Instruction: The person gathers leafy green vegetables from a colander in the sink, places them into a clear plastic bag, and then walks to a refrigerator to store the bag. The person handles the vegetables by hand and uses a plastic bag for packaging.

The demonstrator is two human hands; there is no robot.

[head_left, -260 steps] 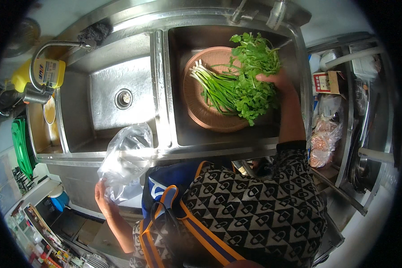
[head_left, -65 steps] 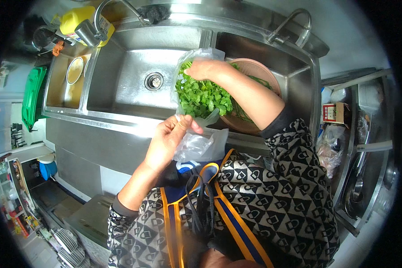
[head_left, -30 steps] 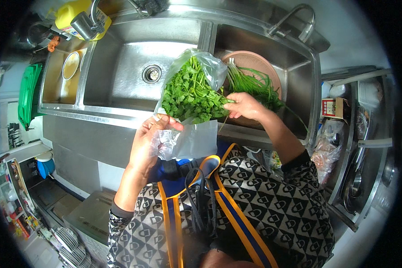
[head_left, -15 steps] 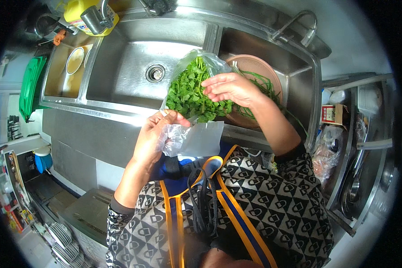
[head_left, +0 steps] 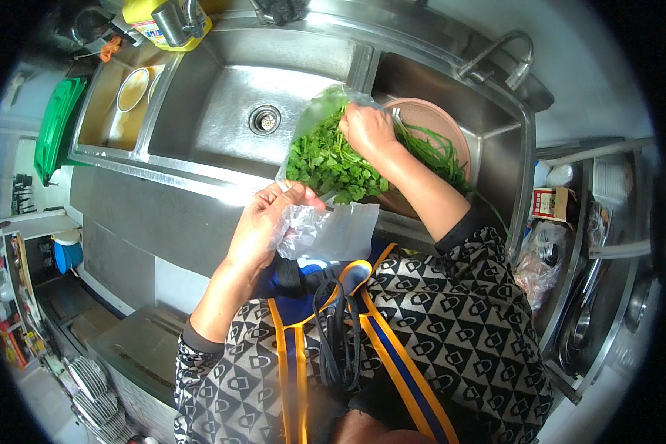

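Note:
A clear plastic bag [head_left: 331,231] lies open at the front rim of the sink, its near edge pinched in my left hand [head_left: 263,222]. Inside it is a bunch of leafy green herbs [head_left: 329,163], leaves toward me and stems pointing away. My right hand [head_left: 368,127] reaches into the bag's far part, fingers closed around the stems; the fingertips are partly hidden. Just right of that hand, long green onions [head_left: 444,154] rest in a round pinkish-brown basin [head_left: 420,109], partly covered by my right forearm.
The steel sink has a large middle basin [head_left: 222,118] with a drain [head_left: 264,120]. A small left basin holds a white bowl [head_left: 133,89]. A faucet [head_left: 499,55] arches at the back right. Yellow jug [head_left: 189,41] at the back left, green bin [head_left: 58,129] at left, loaded shelves [head_left: 570,244] at right.
My right hand has moved from hovering open over the herbs to closing on their stems, slightly farther away. My left hand keeps its pinch on the bag. The view has shifted slightly.

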